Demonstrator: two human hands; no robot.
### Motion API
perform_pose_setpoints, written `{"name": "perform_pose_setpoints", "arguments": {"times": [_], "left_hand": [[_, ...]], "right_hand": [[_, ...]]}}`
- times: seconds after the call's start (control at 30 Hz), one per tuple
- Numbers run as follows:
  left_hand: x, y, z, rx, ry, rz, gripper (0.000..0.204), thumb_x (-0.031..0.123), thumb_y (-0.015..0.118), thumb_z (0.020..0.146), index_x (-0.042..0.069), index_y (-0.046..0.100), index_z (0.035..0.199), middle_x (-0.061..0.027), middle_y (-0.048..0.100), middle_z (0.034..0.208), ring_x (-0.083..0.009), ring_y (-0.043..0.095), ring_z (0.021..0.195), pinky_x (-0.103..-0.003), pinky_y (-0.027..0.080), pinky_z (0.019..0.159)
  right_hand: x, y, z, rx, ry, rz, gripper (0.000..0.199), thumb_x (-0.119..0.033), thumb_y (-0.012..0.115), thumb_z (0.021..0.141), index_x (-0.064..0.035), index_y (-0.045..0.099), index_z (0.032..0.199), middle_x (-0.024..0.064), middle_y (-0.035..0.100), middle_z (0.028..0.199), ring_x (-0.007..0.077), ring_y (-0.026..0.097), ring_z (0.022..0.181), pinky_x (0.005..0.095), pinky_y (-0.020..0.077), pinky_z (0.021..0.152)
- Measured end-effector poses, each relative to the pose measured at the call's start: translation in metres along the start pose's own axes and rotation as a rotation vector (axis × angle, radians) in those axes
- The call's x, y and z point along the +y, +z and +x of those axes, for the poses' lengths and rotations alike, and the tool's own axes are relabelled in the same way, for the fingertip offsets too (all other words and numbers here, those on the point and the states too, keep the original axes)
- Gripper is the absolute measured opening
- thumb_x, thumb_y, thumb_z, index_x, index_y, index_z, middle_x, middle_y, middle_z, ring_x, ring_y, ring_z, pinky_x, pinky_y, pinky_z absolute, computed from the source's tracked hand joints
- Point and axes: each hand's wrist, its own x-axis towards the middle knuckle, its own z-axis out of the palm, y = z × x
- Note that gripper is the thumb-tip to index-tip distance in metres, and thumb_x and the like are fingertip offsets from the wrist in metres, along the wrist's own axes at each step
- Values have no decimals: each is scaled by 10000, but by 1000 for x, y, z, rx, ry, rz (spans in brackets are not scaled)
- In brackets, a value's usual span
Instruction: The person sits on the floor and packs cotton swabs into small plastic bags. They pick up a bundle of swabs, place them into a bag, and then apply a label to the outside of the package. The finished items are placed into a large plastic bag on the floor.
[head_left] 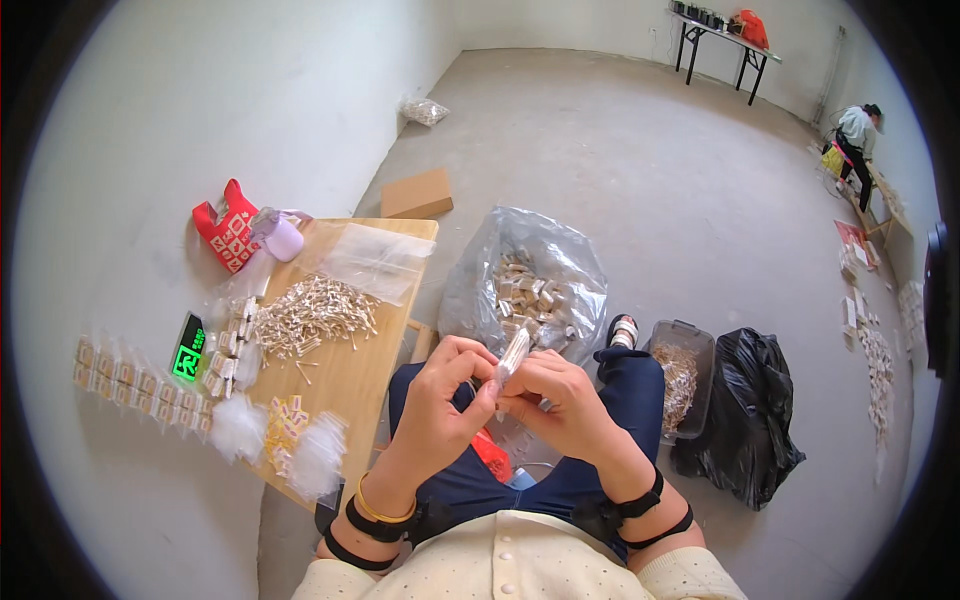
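Note:
In front of my lap both hands hold a small clear bag of cotton swabs, tilted with its filled part pointing away from me. My left hand pinches it from the left near its lower end. From the other side my right hand is closed on the same end, fingers curled and partly hidden. Just beyond them stands a large clear plastic sack with many small filled packs inside. To the left, a loose heap of cotton swabs lies on a wooden table.
The table also bears clear bags, yellow-and-white slips, a lilac cup and rows of packs. Right of my leg stand a plastic bin and a black bag. A person bends at the far right.

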Motion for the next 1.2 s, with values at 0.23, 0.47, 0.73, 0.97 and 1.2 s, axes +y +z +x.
{"name": "perform_pose_setpoints", "arguments": {"times": [0.23,0.47,0.73,0.97,1.2], "left_hand": [[-16,-8,-10,-2,-65,-276,190,226,557,932,40,582,901,-106,497,1142,-146,482,1080,-304,371,942],[-36,12,-15,132,-419,-717,544,520,354,1034,33,596,1053,-77,611,1019,-125,593,881,-262,479,825],[-40,18,-15,255,-243,-86,511,440,372,1055,15,640,960,2,585,637,-50,506,502,-210,374,446],[-27,18,-9,232,-282,-178,462,381,420,1053,9,678,959,-34,590,608,-57,532,500,-251,380,446],[-47,13,3,402,33,481,343,213,537,995,21,563,712,-129,517,571,-321,507,507,-387,369,487]], "right_hand": [[4,-4,-15,50,244,625,93,-85,619,947,2,595,928,39,564,842,102,538,795,255,446,751],[10,-4,-15,-16,213,917,170,-182,536,1021,-15,541,1048,-7,517,956,66,484,913,229,408,824],[12,17,-4,257,351,570,220,-235,486,1038,-33,484,1126,30,518,905,112,507,788,264,427,714],[29,41,13,494,325,149,219,-239,483,1034,-32,493,966,72,518,749,159,482,665,298,412,623],[36,50,22,539,356,295,249,-272,440,1060,-60,496,942,-36,460,746,36,408,647,213,360,580]]}}
